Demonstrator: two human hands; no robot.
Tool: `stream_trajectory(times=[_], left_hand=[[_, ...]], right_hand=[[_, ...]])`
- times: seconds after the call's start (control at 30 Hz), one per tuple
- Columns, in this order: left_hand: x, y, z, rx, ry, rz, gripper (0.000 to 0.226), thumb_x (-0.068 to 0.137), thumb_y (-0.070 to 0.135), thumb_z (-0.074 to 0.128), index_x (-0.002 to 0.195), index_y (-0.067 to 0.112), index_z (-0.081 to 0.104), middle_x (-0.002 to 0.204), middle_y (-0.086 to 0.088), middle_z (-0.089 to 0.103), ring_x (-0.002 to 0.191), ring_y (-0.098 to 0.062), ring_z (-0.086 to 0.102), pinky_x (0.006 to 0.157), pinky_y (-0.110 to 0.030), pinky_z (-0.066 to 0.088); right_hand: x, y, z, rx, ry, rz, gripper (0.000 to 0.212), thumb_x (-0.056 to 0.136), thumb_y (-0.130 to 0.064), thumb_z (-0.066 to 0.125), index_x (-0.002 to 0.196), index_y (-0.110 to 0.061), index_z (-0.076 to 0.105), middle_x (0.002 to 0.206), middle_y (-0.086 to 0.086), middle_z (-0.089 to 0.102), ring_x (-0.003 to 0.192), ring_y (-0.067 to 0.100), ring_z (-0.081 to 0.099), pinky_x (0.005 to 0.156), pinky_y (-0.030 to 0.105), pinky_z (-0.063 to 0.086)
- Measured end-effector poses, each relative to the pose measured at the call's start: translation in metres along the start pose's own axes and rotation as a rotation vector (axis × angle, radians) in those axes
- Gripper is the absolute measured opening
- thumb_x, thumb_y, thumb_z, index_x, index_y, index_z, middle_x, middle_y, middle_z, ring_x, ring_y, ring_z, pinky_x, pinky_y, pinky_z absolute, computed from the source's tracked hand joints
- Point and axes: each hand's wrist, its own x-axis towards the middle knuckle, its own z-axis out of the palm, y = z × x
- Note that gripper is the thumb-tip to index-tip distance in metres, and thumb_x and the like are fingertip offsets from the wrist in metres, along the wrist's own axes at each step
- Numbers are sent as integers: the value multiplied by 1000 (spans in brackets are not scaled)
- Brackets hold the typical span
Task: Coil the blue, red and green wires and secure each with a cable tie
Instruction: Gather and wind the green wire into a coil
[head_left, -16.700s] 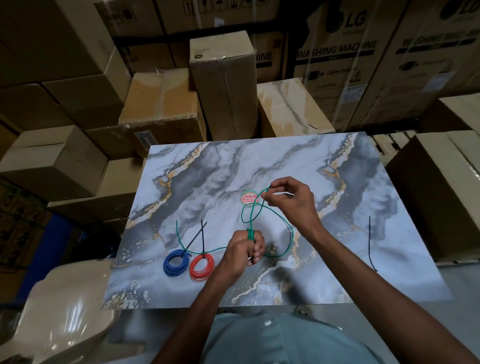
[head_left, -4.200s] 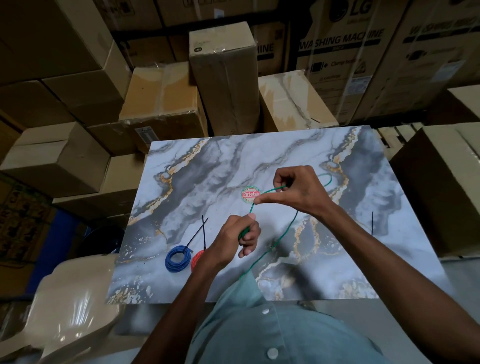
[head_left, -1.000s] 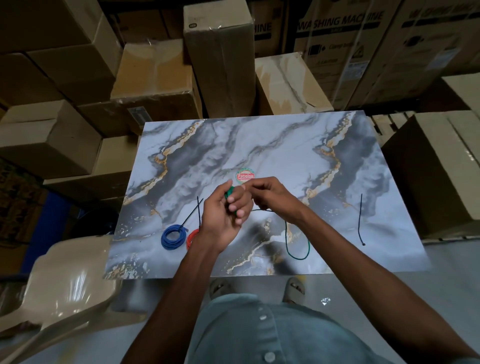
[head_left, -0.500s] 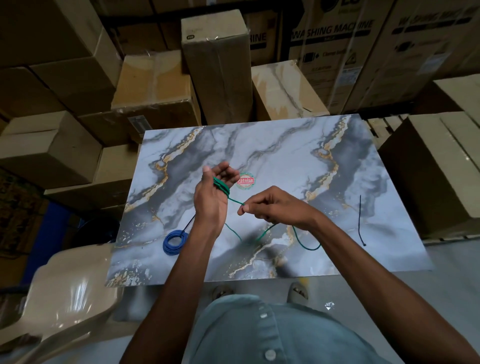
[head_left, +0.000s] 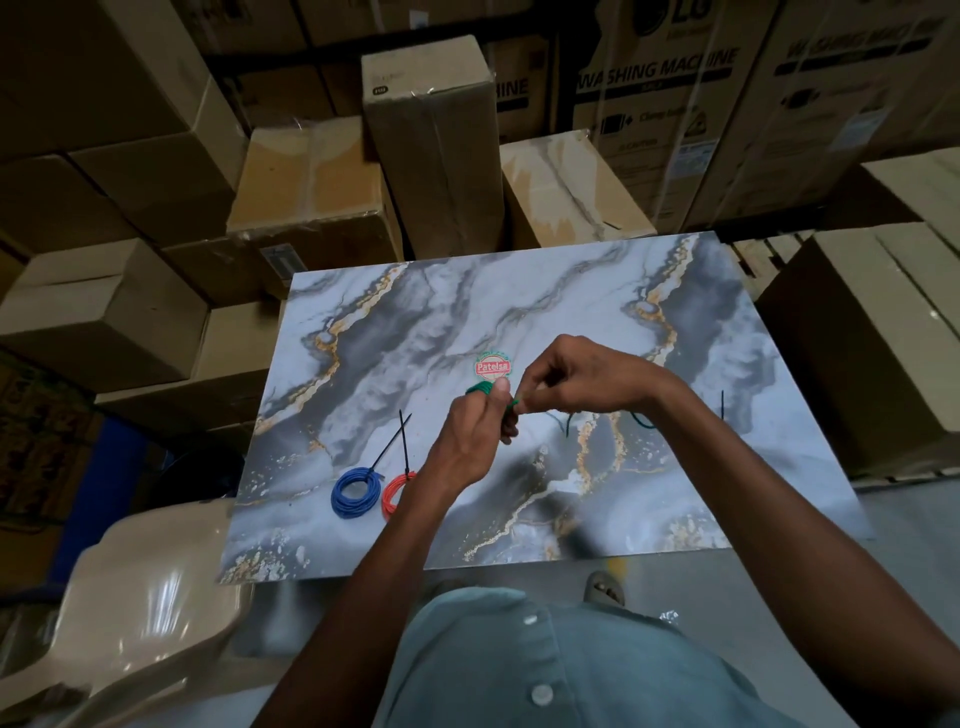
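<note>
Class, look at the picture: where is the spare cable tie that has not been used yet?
The spare cable tie lies on the marble tabletop near its right edge, just beyond the right forearm, far from the blue coil.

Glossy marble-patterned tabletop (head_left: 649, 509), matt cardboard boxes (head_left: 431, 145), shiny plastic chair (head_left: 150, 587)

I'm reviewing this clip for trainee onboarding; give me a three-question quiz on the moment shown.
1. True or false: the blue coil already carries a cable tie.
2. Which wire is wound round the left hand's fingers? A) red B) green C) blue
3. Fill in: the spare cable tie lies on the tabletop to the ____ of both hands.

Key: 1 true; 2 B, the green wire, fed by the right hand; 3 right.
</note>
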Motion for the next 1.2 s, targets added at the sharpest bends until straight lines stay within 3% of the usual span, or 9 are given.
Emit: stream_trajectory(times=[0.13, 0.2, 0.27, 0.43, 0.57, 0.67, 0.83, 1.07, 1.2], left_hand=[[0, 2, 0, -17, -98, -49, 65, 98, 59, 30, 67, 7, 56, 61, -5, 57, 56, -20, 60, 58, -33, 50], [0, 6, -2, -35, -150, -56, 63, 98, 57, 31, 62, 10, 51, 57, -2, 52, 54, -20, 57, 57, -32, 47], [-1, 8, -5, -70, -187, -59, 59, 98, 55, 34, 58, 13, 45, 52, 0, 45, 50, -21, 53, 54, -31, 43], [-4, 12, -9, -197, -280, -60, 60, 97, 52, 41, 52, 14, 30, 48, 2, 28, 42, -23, 45, 46, -29, 31], [-10, 19, -7, -347, -327, -92, 57, 101, 43, 39, 53, 16, 26, 48, -4, 23, 40, -21, 39, 46, -29, 26], [-14, 23, -5, -532, -354, -125, 56, 103, 42, 34, 53, 18, 27, 46, -2, 22, 38, -20, 35, 42, -24, 28], [-15, 29, -6, -890, -354, -241, 55, 101, 38, 36, 49, 21, 29, 46, 2, 17, 38, -13, 29, 35, -21, 21], [-19, 22, -8, -1046, -228, -268, 55, 99, 38, 34, 48, 20, 28, 45, 2, 18, 37, -13, 27, 33, -22, 15], [-19, 19, -16, -1025, -123, -254, 50, 94, 31, 38, 45, 21, 30, 43, 3, 21, 37, -13, 26, 35, -23, 11]], right_hand=[[5, 3, -2, 13, 35, -28, 10, 89, -8, 76, 83, -12, 83, 57, -4, 56, 55, 4, 42, 56, 16, 36], [8, 6, -2, -8, 65, -57, 4, 87, -16, 82, 83, -15, 83, 61, 7, 64, 55, 6, 45, 57, 23, 38], [10, 8, -5, -23, 116, -72, 13, 80, -26, 89, 80, -16, 81, 67, 12, 69, 57, 12, 53, 59, 30, 43], [12, 15, -9, -89, 301, -136, 40, 65, -43, 96, 68, -12, 72, 58, -4, 65, 51, 4, 53, 53, 23, 42], [17, 21, -9, -75, 352, -182, 50, 58, -54, 94, 65, -13, 66, 56, -2, 62, 50, 3, 49, 51, 33, 42], [21, 28, -7, 24, 330, -185, 48, 60, -49, 95, 66, -11, 66, 56, -8, 61, 53, 5, 52, 54, 34, 43], [27, 40, 2, 280, 272, -184, 29, 74, -37, 88, 77, -10, 80, 64, 16, 66, 61, 13, 48, 59, 32, 37], [26, 59, 0, 160, 286, -25, 21, 75, -26, 93, 78, -12, 79, 58, -6, 67, 55, 11, 57, 56, 25, 46], [19, 74, 0, 201, 269, 27, 11, 81, -14, 87, 87, -12, 79, 66, 11, 70, 60, 15, 64, 61, 28, 51]])
